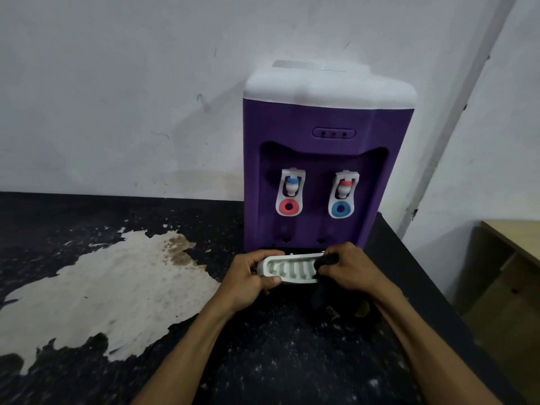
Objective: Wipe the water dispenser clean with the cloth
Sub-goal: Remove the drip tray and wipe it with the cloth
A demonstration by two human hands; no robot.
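A purple water dispenser with a white top and two white taps stands on the dark counter against the wall. Just in front of its base is its white slotted drip tray. My left hand grips the tray's left end, thumb on the near rim. My right hand holds a dark cloth bunched against the tray's right end. A tail of the cloth hangs down below my right hand.
The black counter has a large worn pale patch on the left. Its right edge drops off near the dispenser; a wooden desk stands lower at the right. The white wall runs close behind.
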